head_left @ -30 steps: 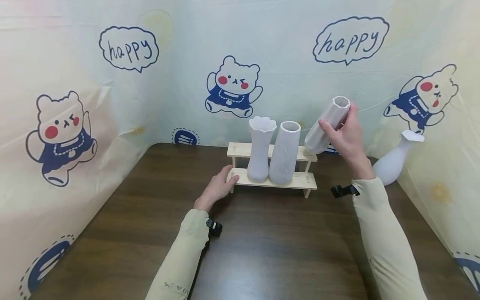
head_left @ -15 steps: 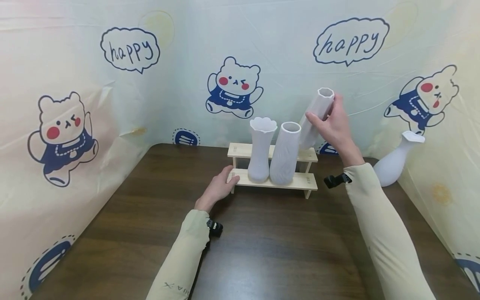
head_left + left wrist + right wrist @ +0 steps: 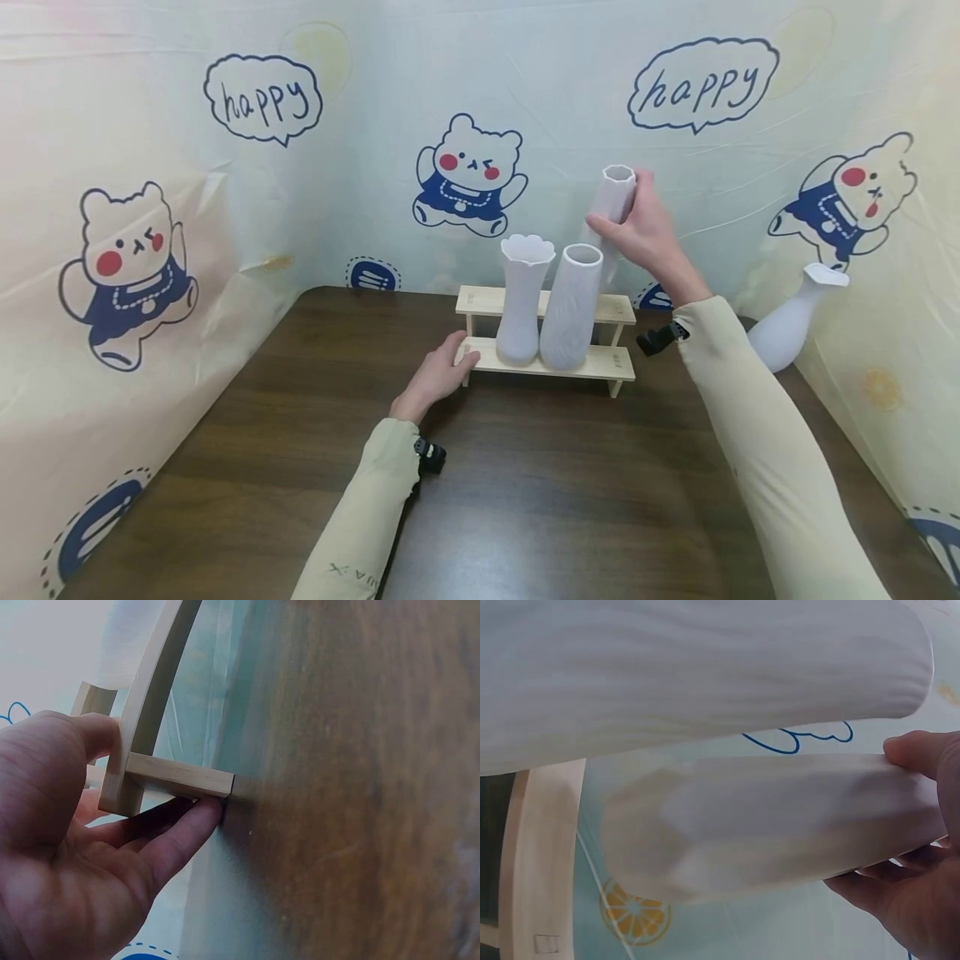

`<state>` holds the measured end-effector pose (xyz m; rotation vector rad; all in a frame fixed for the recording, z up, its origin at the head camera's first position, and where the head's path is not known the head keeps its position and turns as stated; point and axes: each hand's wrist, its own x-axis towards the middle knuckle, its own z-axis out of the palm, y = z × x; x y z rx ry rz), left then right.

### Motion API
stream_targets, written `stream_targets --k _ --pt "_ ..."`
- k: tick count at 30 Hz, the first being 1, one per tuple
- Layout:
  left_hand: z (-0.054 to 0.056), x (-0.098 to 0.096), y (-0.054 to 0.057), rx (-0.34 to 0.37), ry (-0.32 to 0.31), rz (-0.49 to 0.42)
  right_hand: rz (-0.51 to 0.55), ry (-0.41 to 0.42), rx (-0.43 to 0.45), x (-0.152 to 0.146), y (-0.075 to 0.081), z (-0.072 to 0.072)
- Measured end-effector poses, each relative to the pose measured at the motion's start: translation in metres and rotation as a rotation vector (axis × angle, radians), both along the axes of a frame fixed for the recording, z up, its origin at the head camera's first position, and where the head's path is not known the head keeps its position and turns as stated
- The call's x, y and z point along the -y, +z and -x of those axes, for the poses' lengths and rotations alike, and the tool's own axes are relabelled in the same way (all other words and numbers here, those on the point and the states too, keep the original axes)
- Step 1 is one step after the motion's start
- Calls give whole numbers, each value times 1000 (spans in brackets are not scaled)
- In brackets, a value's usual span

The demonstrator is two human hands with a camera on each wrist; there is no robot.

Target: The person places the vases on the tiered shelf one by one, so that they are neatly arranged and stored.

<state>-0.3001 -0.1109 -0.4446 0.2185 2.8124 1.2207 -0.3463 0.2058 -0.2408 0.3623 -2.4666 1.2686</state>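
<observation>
My right hand (image 3: 654, 233) grips a white faceted vase (image 3: 612, 196) near its top, thumb on one side and fingers on the other. In the right wrist view the vase's lower end (image 3: 641, 832) is apart from the wooden shelf. The two-tier wooden stand (image 3: 592, 360) bears a scallop-rimmed white vase (image 3: 522, 312) and a round-mouthed white vase (image 3: 570, 317) on its lower step. My left hand (image 3: 437, 372) holds the stand's left end. The left wrist view has the thumb at the shelf board (image 3: 154, 682) and fingers against the leg (image 3: 184, 778).
A narrow-necked white vase (image 3: 787, 321) leans on the far right, partly behind my right sleeve (image 3: 757, 433). The dark wooden table (image 3: 547, 483) meets a printed cloth backdrop (image 3: 360, 167) at its back and sides.
My right hand has carried the faceted vase left and behind the round-mouthed vase, over the upper step, turning it more upright. The left hand stays on the stand.
</observation>
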Motion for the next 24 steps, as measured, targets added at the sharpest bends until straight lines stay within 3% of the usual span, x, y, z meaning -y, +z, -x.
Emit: stream_targets --k 24 --pt "1 -1 -1 21 11 -2 -172 88 115 43 29 15"
